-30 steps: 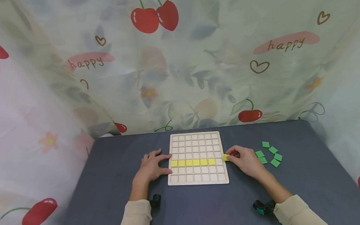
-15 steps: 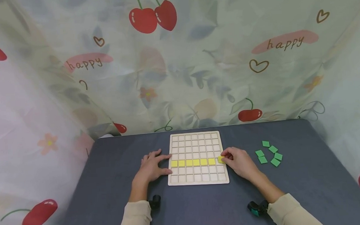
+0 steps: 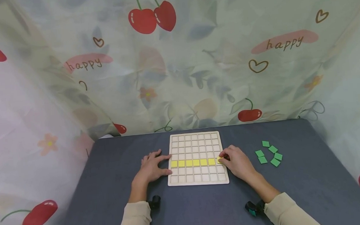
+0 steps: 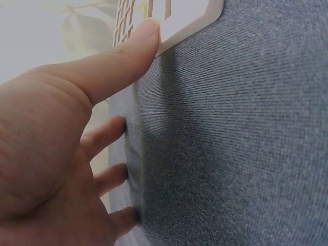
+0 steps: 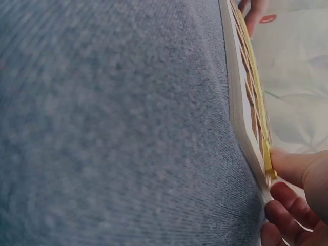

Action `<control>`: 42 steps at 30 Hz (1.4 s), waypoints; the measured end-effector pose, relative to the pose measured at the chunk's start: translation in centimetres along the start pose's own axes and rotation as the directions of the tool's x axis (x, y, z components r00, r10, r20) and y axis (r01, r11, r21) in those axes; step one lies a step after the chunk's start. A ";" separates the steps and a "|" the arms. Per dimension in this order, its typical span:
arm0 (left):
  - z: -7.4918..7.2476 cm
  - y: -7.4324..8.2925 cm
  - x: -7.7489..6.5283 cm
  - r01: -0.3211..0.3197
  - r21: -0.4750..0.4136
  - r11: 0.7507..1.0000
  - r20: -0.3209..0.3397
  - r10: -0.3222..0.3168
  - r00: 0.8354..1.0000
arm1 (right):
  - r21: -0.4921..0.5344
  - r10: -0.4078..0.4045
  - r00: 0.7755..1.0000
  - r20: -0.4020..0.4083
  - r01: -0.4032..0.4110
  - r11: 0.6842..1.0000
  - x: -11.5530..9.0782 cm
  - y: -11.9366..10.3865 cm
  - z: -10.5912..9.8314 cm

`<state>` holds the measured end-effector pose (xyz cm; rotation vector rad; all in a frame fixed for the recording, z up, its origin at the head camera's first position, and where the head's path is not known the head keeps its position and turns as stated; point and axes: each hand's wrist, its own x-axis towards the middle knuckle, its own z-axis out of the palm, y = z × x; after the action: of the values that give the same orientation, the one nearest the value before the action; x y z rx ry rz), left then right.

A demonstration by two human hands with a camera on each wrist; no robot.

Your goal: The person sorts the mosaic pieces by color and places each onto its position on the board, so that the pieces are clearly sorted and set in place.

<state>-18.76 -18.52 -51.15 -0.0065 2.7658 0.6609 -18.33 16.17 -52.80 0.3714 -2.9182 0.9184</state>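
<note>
A pale wooden grid board [image 3: 198,183] lies on the dark cloth, with a row of several yellow tiles [image 3: 196,162] across it. My left hand [image 3: 151,168] has its fingers spread, thumb and forefinger touching the board's left edge; the left wrist view has the thumb [image 4: 138,46] on the rim. At the row's right end, my right hand [image 3: 237,161] pinches one yellow square tile [image 3: 219,160] over the last cell, partly hidden by the fingertips. The right wrist view shows that tile [image 5: 268,163] tilted at the board's edge under the thumb.
Several loose green tiles [image 3: 265,144] lie on the table [image 3: 196,209] to the right of the board. A patterned curtain [image 3: 193,75] hangs behind the table and along both sides.
My right hand has moved left with the yellow tile, from beside the board's right edge to over the row's last cell. The left hand has stayed in place.
</note>
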 end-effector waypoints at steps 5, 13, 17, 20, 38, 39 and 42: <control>-0.2 0.0 -0.1 0.007 -0.005 1.000 0.005 -0.007 1.000 | -0.019 -0.045 0.999 -0.021 0.044 0.999 -0.1 -0.1 0.4; 0.0 0.1 0.0 0.013 -0.016 1.000 0.004 -0.013 1.000 | -0.141 -0.130 0.989 -0.069 0.119 0.983 -0.4 0.1 0.7; 0.1 0.1 -0.1 0.015 -0.013 1.000 0.005 -0.015 1.000 | -0.247 -0.152 0.984 -0.093 0.125 0.961 -0.5 0.1 0.2; 0.0 0.3 0.0 0.021 -0.002 1.000 0.011 -0.021 1.000 | -0.294 -0.139 0.986 -0.090 0.107 0.950 -0.6 0.1 -0.2; -0.1 0.4 0.0 0.022 0.024 0.999 0.003 -0.022 1.000 | -0.396 -0.043 0.999 0.014 0.045 0.917 -0.7 2.4 -2.1; -0.1 0.4 -0.1 0.022 0.026 0.999 0.002 -0.022 1.000 | -0.395 -0.036 0.999 0.018 0.040 0.918 -0.7 2.6 -2.2; -0.1 0.4 0.0 0.023 0.026 0.999 0.000 -0.023 1.000 | -0.393 -0.016 0.999 0.029 0.026 0.919 -0.8 3.2 -2.4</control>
<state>-18.78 -18.23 -50.91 -0.0322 2.7691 0.6188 -18.36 20.28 -52.74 0.3844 -3.0122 0.3053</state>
